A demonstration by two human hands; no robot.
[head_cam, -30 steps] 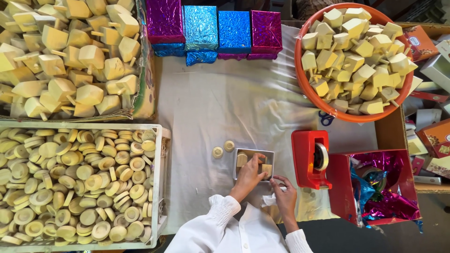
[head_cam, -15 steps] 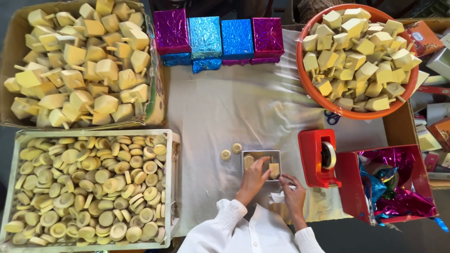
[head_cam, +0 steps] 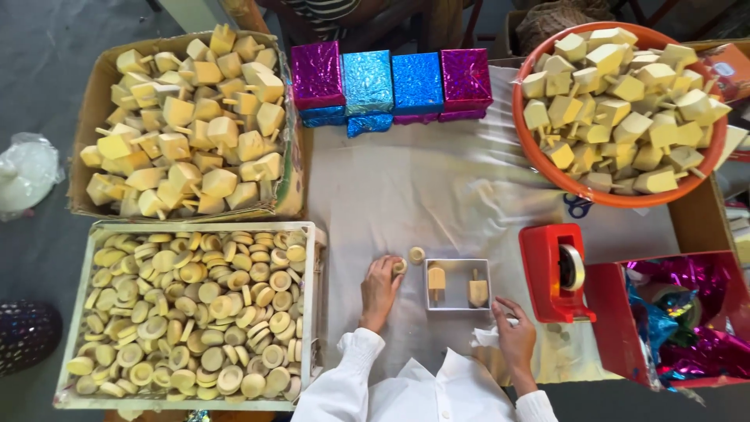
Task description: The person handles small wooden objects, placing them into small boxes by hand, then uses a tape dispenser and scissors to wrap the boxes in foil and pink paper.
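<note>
Fingers of the left hand [head_cam: 380,287] have left the small open box [head_cam: 458,284] and now pinch a wooden disc [head_cam: 399,266] on the counter [head_cam: 437,195]. Right hand [head_cam: 513,340] clutches white tissue [head_cam: 484,336] beside the box, which holds two wooden tops.

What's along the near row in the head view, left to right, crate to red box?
White crate of wooden discs → left hand touching a disc → small open box with two wooden tops → right hand on white paper → red tape dispenser → red box of foil.
</note>
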